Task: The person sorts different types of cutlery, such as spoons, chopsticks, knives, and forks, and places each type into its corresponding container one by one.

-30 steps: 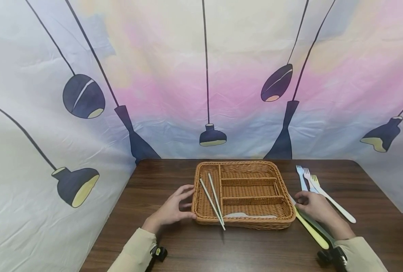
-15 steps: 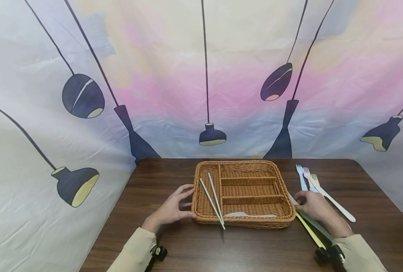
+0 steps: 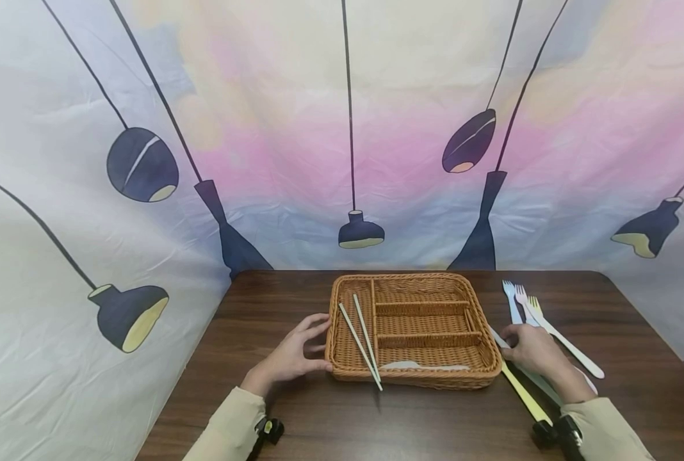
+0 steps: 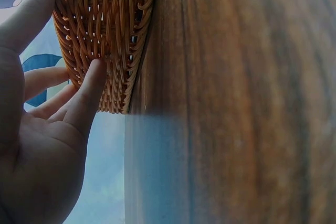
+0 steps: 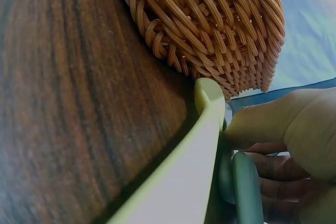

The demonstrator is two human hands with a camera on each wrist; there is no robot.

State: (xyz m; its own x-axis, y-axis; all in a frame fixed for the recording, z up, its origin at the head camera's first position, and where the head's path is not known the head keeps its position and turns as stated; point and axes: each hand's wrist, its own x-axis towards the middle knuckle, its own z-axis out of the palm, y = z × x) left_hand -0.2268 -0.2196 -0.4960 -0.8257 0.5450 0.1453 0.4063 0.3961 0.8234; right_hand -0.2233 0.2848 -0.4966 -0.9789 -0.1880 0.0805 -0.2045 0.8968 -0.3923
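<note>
A wicker basket (image 3: 428,381) with dividers stands on the table. Two pale chopsticks (image 3: 356,339) lie in its left compartment, their near ends over the rim; a white knife (image 3: 428,365) lies along the front compartment. My left hand (image 3: 290,352) touches the basket's left side with spread fingers and thumb, also seen against the wicker in the left wrist view. At the right side, my right hand (image 3: 535,352) pinches a pale knife (image 3: 498,338), mostly hidden by the hand. Beside it lie a yellow knife (image 3: 523,390) and a green knife (image 5: 247,187).
Right of the basket lie a blue fork (image 3: 512,301), a pink fork (image 3: 522,298) and a yellow-tined fork (image 3: 534,306), partly overlapping, with a white handle (image 3: 578,352) reaching toward the right. A cloth printed with lamps (image 3: 296,160) hangs behind the table (image 3: 423,429).
The right wrist has shifted slightly left, covering the yellow knife's near end. A white handle end now shows beyond the right wrist. My left hand and the basket stay put.
</note>
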